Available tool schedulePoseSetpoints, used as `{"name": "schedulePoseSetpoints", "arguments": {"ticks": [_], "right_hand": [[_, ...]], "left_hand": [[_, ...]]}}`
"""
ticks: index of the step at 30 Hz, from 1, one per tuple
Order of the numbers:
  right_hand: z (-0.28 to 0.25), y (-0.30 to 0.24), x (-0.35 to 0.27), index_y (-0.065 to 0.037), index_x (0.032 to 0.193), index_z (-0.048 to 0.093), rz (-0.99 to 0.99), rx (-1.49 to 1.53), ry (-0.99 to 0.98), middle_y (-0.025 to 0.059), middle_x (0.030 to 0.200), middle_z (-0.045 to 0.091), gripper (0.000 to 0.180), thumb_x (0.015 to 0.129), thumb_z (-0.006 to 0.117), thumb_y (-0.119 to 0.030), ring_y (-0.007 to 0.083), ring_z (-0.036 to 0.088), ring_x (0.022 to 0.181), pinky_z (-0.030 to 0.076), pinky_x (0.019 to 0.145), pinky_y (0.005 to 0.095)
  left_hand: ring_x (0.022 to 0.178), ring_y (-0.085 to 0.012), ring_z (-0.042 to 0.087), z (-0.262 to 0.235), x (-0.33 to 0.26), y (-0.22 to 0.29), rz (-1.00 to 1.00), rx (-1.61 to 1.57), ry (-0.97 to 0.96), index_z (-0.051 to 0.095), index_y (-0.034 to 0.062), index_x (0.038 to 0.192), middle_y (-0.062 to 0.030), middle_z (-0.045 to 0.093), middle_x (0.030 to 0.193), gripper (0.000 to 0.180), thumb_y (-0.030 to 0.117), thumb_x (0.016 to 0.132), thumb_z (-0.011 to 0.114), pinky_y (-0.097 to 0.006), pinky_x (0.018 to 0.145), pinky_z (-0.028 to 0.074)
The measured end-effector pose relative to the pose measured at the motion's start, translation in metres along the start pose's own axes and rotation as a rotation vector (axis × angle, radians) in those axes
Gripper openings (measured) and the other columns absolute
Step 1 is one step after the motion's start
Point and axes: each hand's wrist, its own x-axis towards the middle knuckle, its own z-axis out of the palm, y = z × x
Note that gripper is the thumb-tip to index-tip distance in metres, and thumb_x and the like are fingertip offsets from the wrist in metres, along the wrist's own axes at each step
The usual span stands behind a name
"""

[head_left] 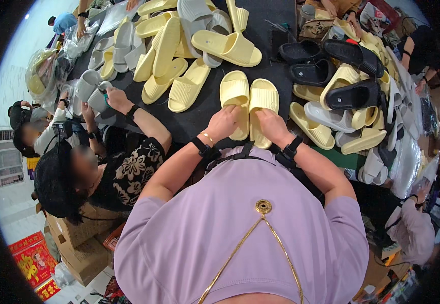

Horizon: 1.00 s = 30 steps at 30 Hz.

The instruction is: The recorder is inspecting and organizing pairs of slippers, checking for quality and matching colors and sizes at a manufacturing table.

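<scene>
Side by side in front of me, toes pointing away, are two pale yellow slide slippers, the left slipper (234, 93) and the right slipper (264, 95). My left hand (224, 122) is closed on the left slipper, its fingers curled at the opening behind the ribbed strap. In the same way my right hand (273, 125) grips the right slipper at the opening behind its strap. Some fingertips are hidden inside the slippers. Just left of the pair, a loose yellow slipper (189, 85) lies on the black tabletop (210, 110).
Yellow and grey slippers (166, 48) are heaped at the far left. Black slippers (353, 94), with yellow and grey ones, pile up at right. On my left a co-worker's hand (119, 100) holds grey slippers (94, 91). Clear plastic bags (412, 152) hang at the right.
</scene>
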Motion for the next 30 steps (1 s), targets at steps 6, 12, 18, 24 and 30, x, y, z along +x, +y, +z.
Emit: {"name": "schedulePoseSetpoints", "arguments": {"ticks": [6, 12, 18, 24, 30], "right_hand": [[-0.003, 0.005, -0.008, 0.0, 0.107, 0.06, -0.115, 0.105, 0.049, 0.019, 0.113, 0.059, 0.029, 0.079, 0.054, 0.0, 0.0331, 0.059, 0.105, 0.05, 0.088, 0.0382], [-0.016, 0.009, -0.011, -0.005, 0.106, 0.063, -0.163, 0.189, 0.128, 0.0133, 0.108, 0.064, 0.029, 0.078, 0.056, -0.001, 0.0306, 0.063, 0.096, 0.052, 0.083, 0.0387], [-0.022, 0.039, 0.02, -0.004, 0.105, 0.062, 0.283, 0.241, 0.464, 0.0144, 0.095, 0.066, 0.022, 0.084, 0.057, -0.009, 0.033, 0.063, 0.084, 0.051, 0.074, 0.0418], [0.012, 0.114, 0.058, -0.001, 0.108, 0.061, 0.765, 0.316, 0.343, 0.0158, 0.092, 0.069, 0.039, 0.082, 0.065, -0.03, 0.034, 0.066, 0.088, 0.051, 0.079, 0.0415], [0.02, 0.114, 0.075, -0.004, 0.085, 0.069, 0.736, 0.252, 0.295, 0.0169, 0.086, 0.069, 0.023, 0.08, 0.066, -0.026, 0.0346, 0.066, 0.083, 0.052, 0.075, 0.0425]], "left_hand": [[0.096, -0.033, 0.062, 0.001, 0.009, 0.008, -0.061, -0.037, 0.134, 0.058, 0.0022, 0.117, -0.016, 0.063, 0.105, 0.039, 0.009, 0.079, 0.063, -0.04, 0.08, 0.052], [0.076, -0.0294, 0.062, -0.019, 0.011, -0.001, -0.064, -0.123, 0.405, 0.065, 0.0042, 0.101, -0.0129, 0.064, 0.089, 0.023, 0.001, 0.079, 0.059, -0.036, 0.067, 0.051], [0.083, -0.0338, 0.065, -0.015, 0.047, -0.053, -0.49, -0.364, 0.59, 0.067, -0.0009, 0.097, -0.0187, 0.067, 0.087, 0.02, 0.012, 0.083, 0.06, -0.038, 0.074, 0.052], [0.089, -0.0385, 0.066, -0.005, 0.101, -0.089, -0.728, -0.312, 0.273, 0.069, -0.0037, 0.095, -0.0246, 0.068, 0.091, 0.038, 0.03, 0.079, 0.063, -0.042, 0.081, 0.051], [0.089, -0.038, 0.066, 0.013, 0.119, -0.103, -0.788, -0.302, 0.276, 0.073, 0.0031, 0.087, -0.0213, 0.069, 0.092, 0.026, 0.026, 0.076, 0.065, -0.043, 0.08, 0.052]]}}
